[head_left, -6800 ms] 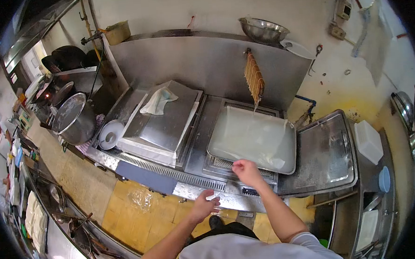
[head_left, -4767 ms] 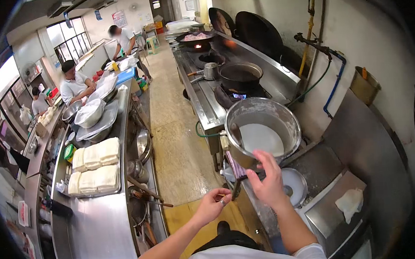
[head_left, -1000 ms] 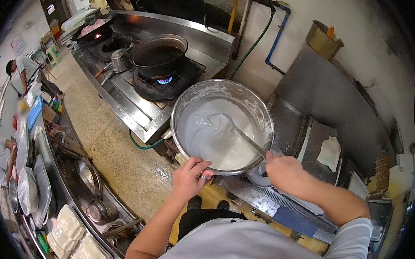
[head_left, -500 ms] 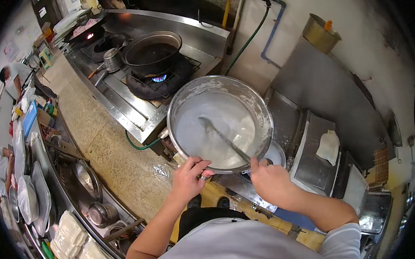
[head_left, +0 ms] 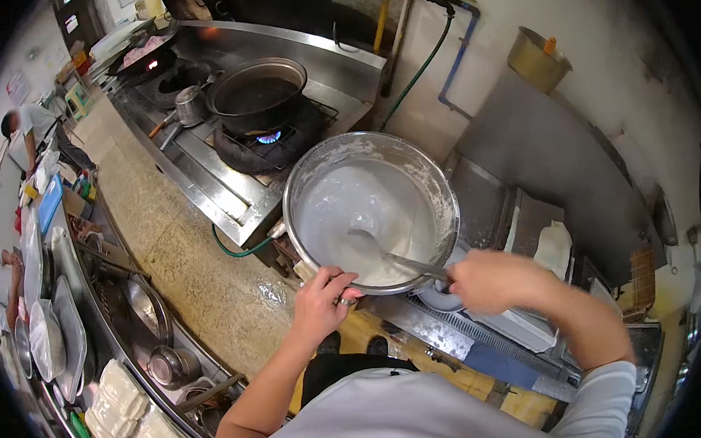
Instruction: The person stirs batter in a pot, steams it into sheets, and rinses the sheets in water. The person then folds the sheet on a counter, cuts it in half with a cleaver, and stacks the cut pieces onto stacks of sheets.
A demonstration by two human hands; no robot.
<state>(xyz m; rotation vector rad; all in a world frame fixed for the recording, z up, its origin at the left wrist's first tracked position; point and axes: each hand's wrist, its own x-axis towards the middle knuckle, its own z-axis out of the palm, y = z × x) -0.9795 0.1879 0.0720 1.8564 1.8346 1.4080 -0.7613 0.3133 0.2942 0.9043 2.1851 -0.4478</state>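
Observation:
A large metal pot (head_left: 449, 188) holds a milky white liquid, with white residue on its inner wall. My left hand (head_left: 324, 296) is closed on the pot's near rim, a ring on one finger. In my right hand (head_left: 492, 279) is the handle of a metal ladle (head_left: 412, 265). The ladle slants down over the near right rim, and its head is partly under the liquid near the middle of the pot. Ripples show around it.
To the left, a dark wok (head_left: 256, 89) sits over a lit blue flame on the steel stove (head_left: 206, 183). A small metal pot (head_left: 192, 107) stands beside it. Packed white sheets (head_left: 114, 402) lie on the left counter. Another person (head_left: 41, 132) bends at the far left.
My right hand has moved right, and the ladle's head has swung from the pot's centre-left toward the near side. My left hand stays on the rim.

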